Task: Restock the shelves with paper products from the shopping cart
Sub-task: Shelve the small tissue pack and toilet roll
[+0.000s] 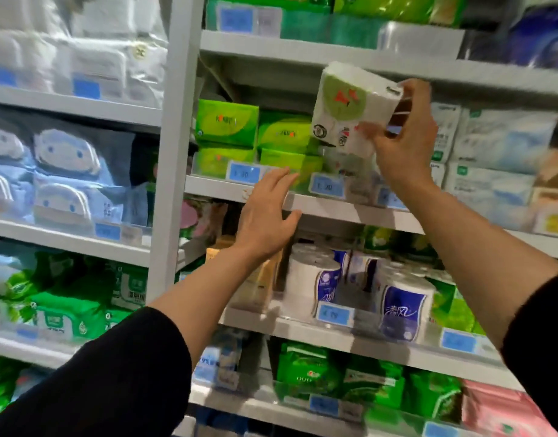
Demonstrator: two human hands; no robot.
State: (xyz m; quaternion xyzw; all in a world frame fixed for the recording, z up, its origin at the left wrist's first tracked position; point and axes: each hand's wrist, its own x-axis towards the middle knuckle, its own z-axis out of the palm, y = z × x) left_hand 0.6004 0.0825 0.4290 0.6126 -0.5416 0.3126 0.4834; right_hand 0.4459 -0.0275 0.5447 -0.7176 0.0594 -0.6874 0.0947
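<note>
My right hand (pixel 403 143) grips a white tissue pack (pixel 347 102) with a green round label, held tilted in front of the middle shelf (pixel 334 209), above a gap beside green tissue packs (pixel 255 137). Another pack like it (pixel 350 171) lies on that shelf just below. My left hand (pixel 268 212) reaches toward the shelf's front edge with fingers spread and straight, holding nothing. The shopping cart is out of view.
A white upright post (pixel 173 152) splits the shelving. Toilet rolls (pixel 397 298) stand one shelf lower, green and pink packs (pixel 366 380) below them. Blue-and-white packs (pixel 63 171) fill the left bay. White packs (pixel 498 159) sit at right. Blue price tags (pixel 326 186) line the edges.
</note>
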